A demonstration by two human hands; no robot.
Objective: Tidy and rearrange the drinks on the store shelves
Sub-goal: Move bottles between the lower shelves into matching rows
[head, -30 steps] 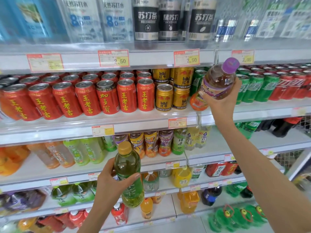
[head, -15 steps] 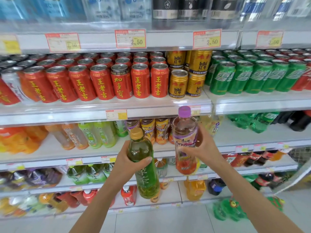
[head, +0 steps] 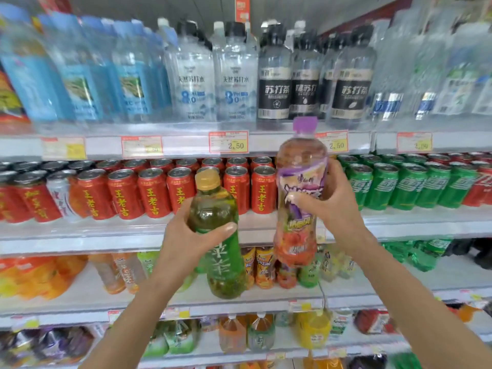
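Versus half a second ago, both hands are lifting. The green bottle is now fronting the red cans, and the purple-capped bottle is reaching the price rail above them.

Two bottles, one per hand:
- The left hand is gripping the green bottle's shoulder.
- The right hand is gripping the purple-capped bottle mid-label.

The bottles are near, not touching. Three black-labelled bottles are standing above the right hand. Bare shelf is showing right of the right forearm.

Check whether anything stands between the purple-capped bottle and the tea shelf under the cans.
Nothing visible lies between them. The right hand grips the purple-capped bottle in front of that shelf, but small bottles stand directly behind it.
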